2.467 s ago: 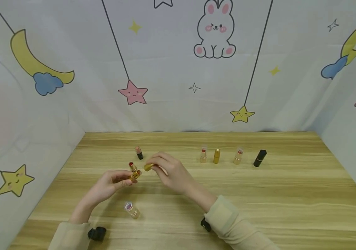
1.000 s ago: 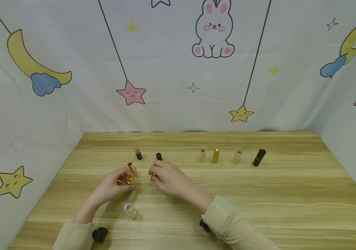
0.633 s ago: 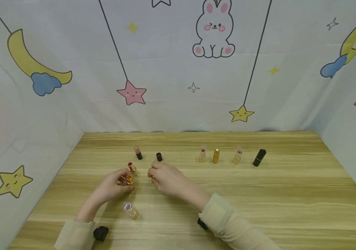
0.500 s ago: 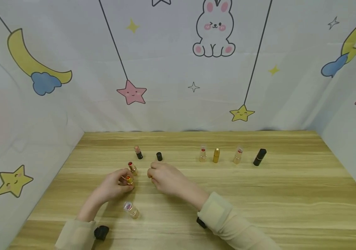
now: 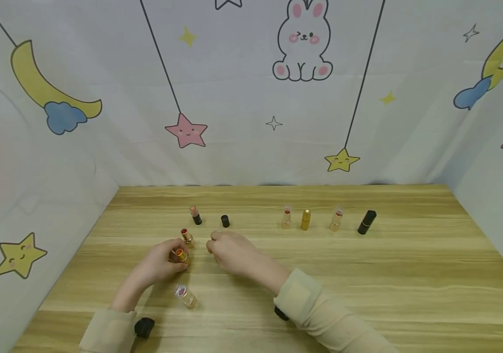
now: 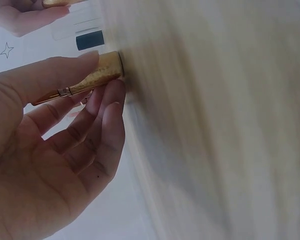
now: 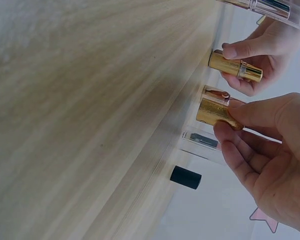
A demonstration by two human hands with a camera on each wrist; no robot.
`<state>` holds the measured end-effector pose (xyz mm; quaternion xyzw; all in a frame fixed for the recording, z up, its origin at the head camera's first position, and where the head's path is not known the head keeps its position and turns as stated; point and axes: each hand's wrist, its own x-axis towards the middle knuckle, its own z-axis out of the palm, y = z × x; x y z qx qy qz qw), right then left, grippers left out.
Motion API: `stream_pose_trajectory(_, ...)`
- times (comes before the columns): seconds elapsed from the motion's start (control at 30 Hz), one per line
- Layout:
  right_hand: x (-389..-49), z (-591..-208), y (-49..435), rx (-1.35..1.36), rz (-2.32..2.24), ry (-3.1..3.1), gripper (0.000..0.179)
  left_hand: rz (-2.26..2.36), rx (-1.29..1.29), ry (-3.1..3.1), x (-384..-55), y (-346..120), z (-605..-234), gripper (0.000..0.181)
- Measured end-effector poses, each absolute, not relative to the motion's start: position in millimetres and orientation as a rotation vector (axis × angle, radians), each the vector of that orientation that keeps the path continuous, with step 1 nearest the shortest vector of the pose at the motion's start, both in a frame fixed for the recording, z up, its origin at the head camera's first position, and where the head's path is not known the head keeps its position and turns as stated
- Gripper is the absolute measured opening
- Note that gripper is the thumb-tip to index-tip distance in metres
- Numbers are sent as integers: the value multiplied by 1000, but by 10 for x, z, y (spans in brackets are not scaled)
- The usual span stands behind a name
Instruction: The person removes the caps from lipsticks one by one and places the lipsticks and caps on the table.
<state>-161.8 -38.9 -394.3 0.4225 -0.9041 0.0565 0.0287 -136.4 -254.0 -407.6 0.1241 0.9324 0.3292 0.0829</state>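
In the head view my left hand (image 5: pixel 161 262) holds an uncapped gold lipstick (image 5: pixel 182 256) nearly upright, low over the table; its red tip faces up. The left wrist view shows the thumb and fingers around the gold tube (image 6: pixel 103 71). My right hand (image 5: pixel 233 252) is a short way to the right. In the right wrist view its thumb and fingertips pinch a gold lipstick cap (image 7: pixel 215 112) at the tabletop; whether it touches the wood I cannot tell. From the head that cap is hidden by the fingers. Another uncapped red lipstick (image 5: pixel 187 238) stands just behind my left fingers.
Behind the hands stand a pink-tipped lipstick (image 5: pixel 196 214) with a black base and a black cap (image 5: pixel 225 221). A clear-capped lipstick (image 5: pixel 186 296) is nearer me. To the right stand two clear-capped lipsticks, a gold lipstick (image 5: pixel 306 220) and a black lipstick (image 5: pixel 367 222).
My right hand has come down to the table with the gold cap, bringing the black cap into view. My left hand has lowered the gold lipstick and turned it more upright.
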Motion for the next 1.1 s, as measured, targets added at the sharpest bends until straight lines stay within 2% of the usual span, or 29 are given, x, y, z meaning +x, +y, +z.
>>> stream_pose_trajectory(0.6, -1607, -3982, -397, 1336, 72, -2767, 6, 956, 386, 2797, -1374, -2540, -4080, 21)
stream_pose_trajectory(1.1, -1597, -3997, -386, 1328, 2, -2738, 7, 979, 358, 2767, -1326, -2538, -4069, 24)
